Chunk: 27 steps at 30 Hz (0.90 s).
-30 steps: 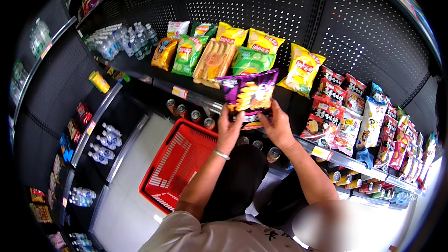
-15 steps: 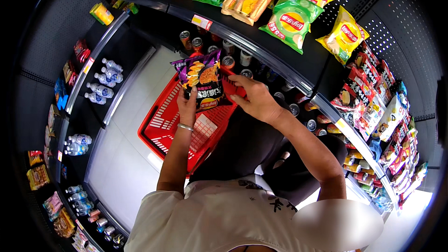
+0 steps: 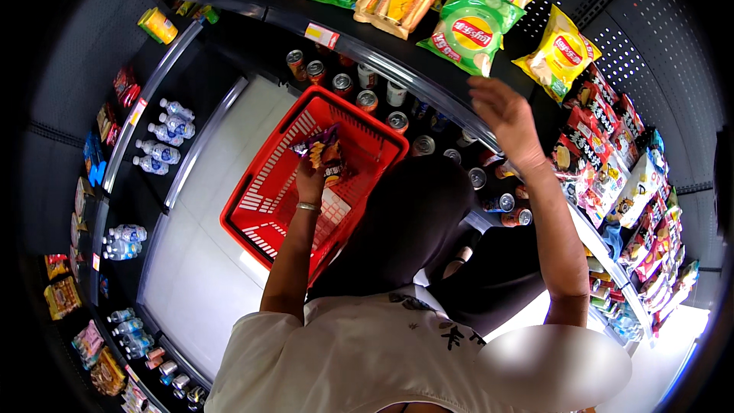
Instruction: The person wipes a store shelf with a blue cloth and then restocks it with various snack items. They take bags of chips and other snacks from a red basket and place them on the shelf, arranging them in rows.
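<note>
- Left hand (image 3: 310, 182): fingers closed around the lower edge of a purple snack bag (image 3: 324, 154), which stands up from the fingertips, slightly tilted, its top pointing away from the person.
- Purple snack bag: held over the open top of a red shopping basket (image 3: 264, 206); whether it touches the basket floor cannot be told. A bracelet (image 3: 308, 206) circles the wrist just behind the gripping fingers.
- Red shopping basket: a slatted plastic basket standing on the pale floor (image 3: 191, 260), directly beneath and around the left fingers; its far rim lies just beyond the bag.
- Right hand (image 3: 505, 118): raised and empty, fingers loosely spread and slightly curled, holding nothing. It is well apart from the left hand and the bag.
- Green chip bag (image 3: 468, 27): hangs just beyond the right fingertips, a little to their left; it is not touched.
- Yellow chip bag (image 3: 558, 53): hangs just beyond the right fingers, a little to their right, also apart from them.
- Drink cans (image 3: 367, 88): a row on the shelf below the hanging bags, between the basket's far rim and the right hand.
- Water bottles (image 3: 157, 145): lying on the shelves far to the left of the left fingers.
</note>
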### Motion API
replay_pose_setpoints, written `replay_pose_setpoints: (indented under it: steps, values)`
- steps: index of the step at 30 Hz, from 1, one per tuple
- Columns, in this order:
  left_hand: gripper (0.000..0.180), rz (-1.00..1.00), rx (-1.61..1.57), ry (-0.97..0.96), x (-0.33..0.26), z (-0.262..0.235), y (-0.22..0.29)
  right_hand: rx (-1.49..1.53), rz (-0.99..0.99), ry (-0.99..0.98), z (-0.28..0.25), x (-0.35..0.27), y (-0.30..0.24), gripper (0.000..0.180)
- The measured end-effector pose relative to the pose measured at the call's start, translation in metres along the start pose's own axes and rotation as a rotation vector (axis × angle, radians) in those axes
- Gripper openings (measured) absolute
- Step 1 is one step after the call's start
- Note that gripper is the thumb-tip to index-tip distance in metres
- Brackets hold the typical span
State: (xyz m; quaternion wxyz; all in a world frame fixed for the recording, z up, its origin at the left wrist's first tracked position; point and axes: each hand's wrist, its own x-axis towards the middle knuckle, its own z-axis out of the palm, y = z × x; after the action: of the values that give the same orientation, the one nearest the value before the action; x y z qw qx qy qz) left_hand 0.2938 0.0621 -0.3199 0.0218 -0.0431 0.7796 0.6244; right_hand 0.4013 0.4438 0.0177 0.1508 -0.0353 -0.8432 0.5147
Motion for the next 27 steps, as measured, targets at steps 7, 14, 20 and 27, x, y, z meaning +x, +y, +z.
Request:
replay_pose_setpoints:
  steps: [7, 14, 20, 27]
  values:
    - [0.021, 0.204, -0.24, -0.209, 0.005, 0.068, 0.181, 0.216, 0.168, 0.63, -0.076, 0.024, 0.07, 0.044]
    - [0.027, 0.452, -0.475, -0.692, -0.04, 0.257, 0.382, -0.193, 0.093, 0.97, -0.113, 0.024, 0.131, 0.059]
    - [0.046, 0.804, -0.06, -0.396, -0.033, 0.384, 0.374, -0.313, 0.113, 0.924, -0.104, 0.037, 0.129, 0.07]
    - [0.063, 0.965, 0.16, -0.422, -0.028, 0.407, 0.349, -0.341, 0.16, 0.942, -0.112, 0.037, 0.141, 0.079]
